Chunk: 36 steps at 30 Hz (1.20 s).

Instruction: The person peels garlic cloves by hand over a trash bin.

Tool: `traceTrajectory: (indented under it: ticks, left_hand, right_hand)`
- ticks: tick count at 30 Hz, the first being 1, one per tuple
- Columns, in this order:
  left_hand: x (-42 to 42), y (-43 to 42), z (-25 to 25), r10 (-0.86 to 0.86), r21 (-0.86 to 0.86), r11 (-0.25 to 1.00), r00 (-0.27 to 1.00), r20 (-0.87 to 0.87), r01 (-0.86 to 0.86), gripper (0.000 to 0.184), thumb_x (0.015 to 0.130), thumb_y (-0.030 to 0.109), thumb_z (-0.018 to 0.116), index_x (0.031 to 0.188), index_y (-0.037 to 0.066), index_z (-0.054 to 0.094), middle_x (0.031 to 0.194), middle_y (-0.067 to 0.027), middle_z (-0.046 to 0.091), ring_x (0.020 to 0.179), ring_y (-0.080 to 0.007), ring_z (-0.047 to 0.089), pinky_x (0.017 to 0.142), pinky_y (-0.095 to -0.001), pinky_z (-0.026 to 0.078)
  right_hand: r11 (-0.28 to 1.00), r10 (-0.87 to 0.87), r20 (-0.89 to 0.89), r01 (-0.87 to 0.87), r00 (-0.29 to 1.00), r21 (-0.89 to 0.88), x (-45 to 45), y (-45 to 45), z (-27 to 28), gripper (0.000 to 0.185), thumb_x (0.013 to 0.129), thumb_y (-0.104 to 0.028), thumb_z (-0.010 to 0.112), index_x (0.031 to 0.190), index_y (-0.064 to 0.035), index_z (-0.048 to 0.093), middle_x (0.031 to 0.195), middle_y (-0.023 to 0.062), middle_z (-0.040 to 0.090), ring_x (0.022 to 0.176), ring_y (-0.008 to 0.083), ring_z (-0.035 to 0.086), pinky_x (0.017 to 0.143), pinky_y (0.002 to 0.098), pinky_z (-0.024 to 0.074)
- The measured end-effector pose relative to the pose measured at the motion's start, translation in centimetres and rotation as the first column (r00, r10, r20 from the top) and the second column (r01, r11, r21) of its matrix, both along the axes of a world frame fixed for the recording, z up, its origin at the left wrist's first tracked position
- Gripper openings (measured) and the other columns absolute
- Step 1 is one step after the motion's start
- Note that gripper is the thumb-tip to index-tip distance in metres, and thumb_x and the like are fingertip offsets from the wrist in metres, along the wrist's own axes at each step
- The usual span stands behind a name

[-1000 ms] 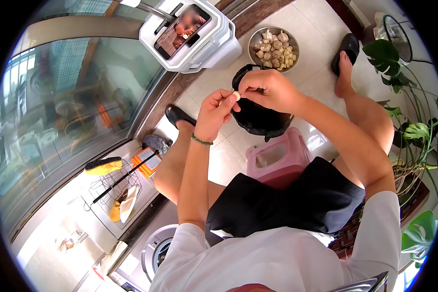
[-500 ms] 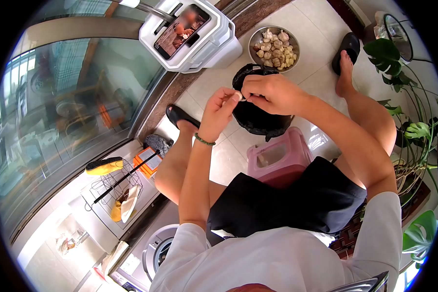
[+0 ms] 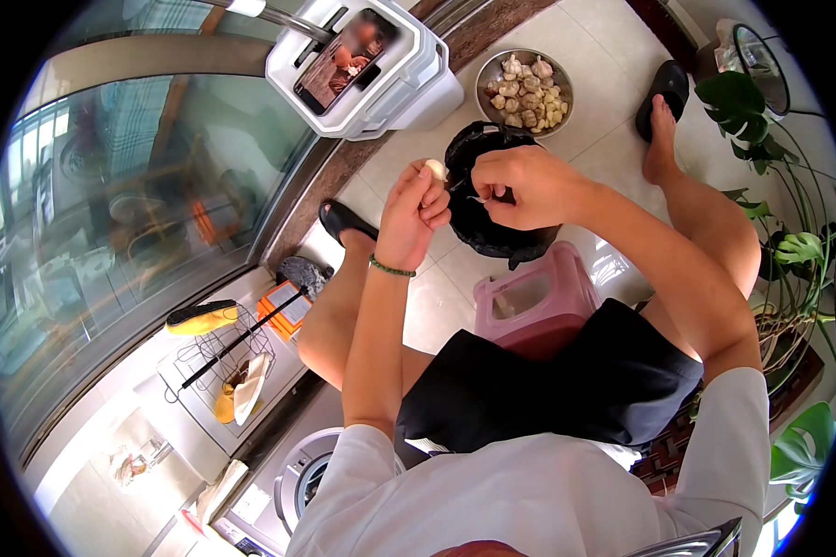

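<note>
Between the thumb and finger of my left hand (image 3: pixel 414 209) is a pale garlic clove (image 3: pixel 436 169), held up at the left rim of the black-lined bin (image 3: pixel 502 243). My right hand (image 3: pixel 525 186) hovers over the bin, apart from the clove, with thumb and fingers pinched. A thin pale scrap of garlic skin (image 3: pixel 476 198) shows at its fingertips. Beyond the bin, a metal bowl (image 3: pixel 484 78) on the floor holds several whole garlic bulbs and some peeled cloves.
A phone (image 3: pixel 346 63) lies on a white and grey container (image 3: pixel 409 93) by the glass door. The pink stool (image 3: pixel 539 292) stands between my legs. Leafy plants (image 3: pixel 799 246) are on the right. A wire rack (image 3: pixel 215 357) with shoes is at the lower left.
My hands have moved apart. The left rose slightly to the left with the clove, now more exposed; the right drew away and down over the bin.
</note>
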<state>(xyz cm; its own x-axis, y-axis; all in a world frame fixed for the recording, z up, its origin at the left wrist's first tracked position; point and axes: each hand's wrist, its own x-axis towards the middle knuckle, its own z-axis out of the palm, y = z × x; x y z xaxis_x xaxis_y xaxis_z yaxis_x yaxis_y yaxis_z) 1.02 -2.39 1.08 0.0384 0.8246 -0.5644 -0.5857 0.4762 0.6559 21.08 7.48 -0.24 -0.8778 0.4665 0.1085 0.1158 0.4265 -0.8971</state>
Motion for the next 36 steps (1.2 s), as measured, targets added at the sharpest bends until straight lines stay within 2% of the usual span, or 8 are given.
traceTrajectory:
  ticks: [3,11,18,23,26,30,32,36]
  left_hand:
    - [0.3,-0.1,0.0,-0.011,-0.014,1.000,0.999,0.051,0.011,0.013,0.102,0.026,0.048,0.095,0.015,0.050,0.072,0.0071,0.035,0.060,-0.0036,0.031,0.055,-0.0191,0.028]
    - [1.6,-0.3,-1.0,-0.026,-0.003,1.000,0.997,0.068,0.027,0.009,0.101,0.022,0.051,0.099,0.013,0.052,0.072,0.0073,0.038,0.059,-0.0032,0.033,0.053,-0.0188,0.028]
    - [1.7,-0.2,-1.4,-0.070,0.014,0.998,0.989,0.131,0.069,0.009,0.101,0.022,0.051,0.100,0.013,0.052,0.071,0.0070,0.036,0.059,-0.0031,0.033,0.053,-0.0188,0.028]
    - [3.2,-0.5,-1.6,-0.027,-0.008,1.000,0.994,0.107,0.028,0.010,0.101,0.023,0.051,0.098,0.013,0.051,0.071,0.0070,0.035,0.059,-0.0031,0.032,0.053,-0.0190,0.027]
    - [4.3,-0.8,-1.7,-0.093,0.040,0.995,0.994,-0.049,0.095,0.014,0.101,0.025,0.052,0.096,0.012,0.050,0.069,0.0076,0.033,0.057,-0.0032,0.030,0.052,-0.0195,0.026]
    - [3.8,-0.8,-1.9,-0.094,0.039,0.994,0.993,-0.077,0.098,0.018,0.101,0.027,0.053,0.092,0.012,0.051,0.070,0.0080,0.035,0.059,-0.0018,0.032,0.051,-0.0189,0.027]
    - [3.7,-0.7,-2.1,-0.150,0.075,0.981,0.945,-0.291,0.178,0.023,0.102,0.032,0.050,0.094,0.010,0.053,0.070,0.0080,0.036,0.060,-0.0012,0.032,0.050,-0.0183,0.027]
    - [4.0,-0.9,-2.3,-0.133,0.119,0.978,0.954,-0.270,0.170,0.026,0.103,0.033,0.048,0.099,0.009,0.054,0.071,0.0082,0.037,0.060,-0.0010,0.032,0.050,-0.0177,0.026]
  right_hand:
    - [0.998,0.031,0.016,-0.032,0.999,0.062,0.1,0.0,-0.4,0.014,0.073,-0.005,0.070,0.075,-0.0029,0.056,0.075,0.0080,0.057,0.067,0.0234,0.063,0.056,0.0340,0.0482]
    - [0.955,-0.138,0.011,0.135,0.990,-0.265,-0.7,-0.3,0.1,0.023,0.080,-0.021,0.072,0.080,-0.0028,0.057,0.075,0.0093,0.061,0.065,0.0277,0.061,0.058,0.0373,0.0470]
    - [0.981,-0.176,-0.009,0.175,0.984,-0.082,-0.8,0.1,-0.5,0.020,0.087,-0.018,0.066,0.082,-0.0015,0.055,0.073,0.0141,0.060,0.065,0.0313,0.060,0.059,0.0381,0.0463]
    - [0.935,-0.318,-0.109,0.294,0.942,-0.197,-1.4,-0.5,-0.6,0.011,0.089,-0.011,0.061,0.087,0.0001,0.058,0.079,0.0160,0.061,0.073,0.0307,0.061,0.066,0.0369,0.0478]
    - [0.952,-0.220,-0.135,0.182,0.966,-0.245,-1.3,-0.1,-2.2,0.007,0.091,-0.003,0.058,0.096,0.0017,0.058,0.082,0.0100,0.057,0.070,0.0170,0.057,0.064,0.0301,0.0471]
    - [0.935,-0.222,-0.144,0.169,0.964,-0.312,-1.4,-0.1,-2.2,0.007,0.091,-0.005,0.060,0.093,0.0017,0.057,0.081,0.0078,0.057,0.070,0.0136,0.055,0.064,0.0286,0.0461]
    - [0.889,-0.251,-0.064,0.203,0.966,-0.411,-1.2,-0.1,-1.5,0.012,0.091,-0.008,0.062,0.085,0.0013,0.057,0.076,0.0083,0.055,0.067,0.0131,0.052,0.062,0.0285,0.0458]
    - [0.974,-0.197,0.072,0.204,0.978,-0.101,-0.7,0.6,-1.2,0.024,0.090,-0.019,0.063,0.079,0.0010,0.060,0.065,0.0146,0.057,0.057,0.0271,0.053,0.058,0.0344,0.0459]
